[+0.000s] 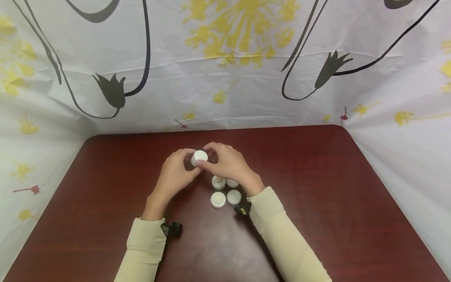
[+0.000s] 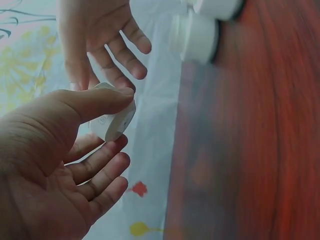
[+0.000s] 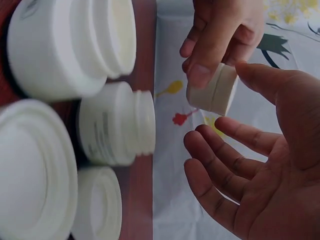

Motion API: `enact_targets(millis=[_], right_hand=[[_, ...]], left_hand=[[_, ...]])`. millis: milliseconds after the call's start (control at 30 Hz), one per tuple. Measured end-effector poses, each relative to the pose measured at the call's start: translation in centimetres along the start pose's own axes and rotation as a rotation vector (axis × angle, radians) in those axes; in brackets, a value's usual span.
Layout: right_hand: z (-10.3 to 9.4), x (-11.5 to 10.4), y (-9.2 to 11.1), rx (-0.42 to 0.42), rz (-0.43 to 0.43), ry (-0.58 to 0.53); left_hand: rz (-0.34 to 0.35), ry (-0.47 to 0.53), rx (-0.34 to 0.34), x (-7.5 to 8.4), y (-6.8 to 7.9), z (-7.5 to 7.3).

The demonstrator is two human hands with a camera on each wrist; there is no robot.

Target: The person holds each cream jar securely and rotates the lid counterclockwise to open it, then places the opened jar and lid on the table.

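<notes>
A small white lidded jar (image 1: 200,156) is held above the table. My left hand (image 1: 176,174) pinches its sides between thumb and fingers, as the left wrist view also shows around the jar (image 2: 120,122). In the right wrist view the jar (image 3: 212,94) is tilted sideways, its lid toward my right hand (image 3: 270,145). The right thumb touches the lid's edge, while the other fingers are spread and loosely bent, apart from the jar. Below on the table stand two white jars without lids, a nearer one (image 1: 218,199) and a farther one (image 1: 219,182).
Two round white lids, a nearer one (image 1: 234,197) and a farther one (image 1: 232,183), lie right of the jars. The farther lid is partly hidden by the right hand. A dark red table (image 1: 317,196) carries everything. Patterned white cloth (image 1: 246,94) hangs behind and at both sides.
</notes>
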State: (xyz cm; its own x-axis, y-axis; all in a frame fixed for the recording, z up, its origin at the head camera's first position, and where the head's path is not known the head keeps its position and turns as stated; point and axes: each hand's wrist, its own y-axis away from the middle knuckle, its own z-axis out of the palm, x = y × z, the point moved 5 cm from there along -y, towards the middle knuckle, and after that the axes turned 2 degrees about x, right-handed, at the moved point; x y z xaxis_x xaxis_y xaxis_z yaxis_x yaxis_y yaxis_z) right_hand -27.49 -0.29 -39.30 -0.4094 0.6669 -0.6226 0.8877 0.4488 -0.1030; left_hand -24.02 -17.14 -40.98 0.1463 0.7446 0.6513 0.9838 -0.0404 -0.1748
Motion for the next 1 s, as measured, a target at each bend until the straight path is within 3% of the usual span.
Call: enact_targets(millis=[400, 700, 1000], right_hand=[[-1.7, 2.0, 3.1, 0.086, 0.061, -0.021], [-2.2, 2.9, 4.0, 0.125, 0.096, -0.062], [-2.2, 3.4, 4.4, 0.1, 0.114, -0.055]], left_hand=[[0.106, -0.047, -0.018, 3.6, 0.8, 1.8], [0.138, -0.064, -0.022, 4.4, 1.2, 2.6], [0.157, -0.09, -0.034, 4.8, 1.5, 3.1]])
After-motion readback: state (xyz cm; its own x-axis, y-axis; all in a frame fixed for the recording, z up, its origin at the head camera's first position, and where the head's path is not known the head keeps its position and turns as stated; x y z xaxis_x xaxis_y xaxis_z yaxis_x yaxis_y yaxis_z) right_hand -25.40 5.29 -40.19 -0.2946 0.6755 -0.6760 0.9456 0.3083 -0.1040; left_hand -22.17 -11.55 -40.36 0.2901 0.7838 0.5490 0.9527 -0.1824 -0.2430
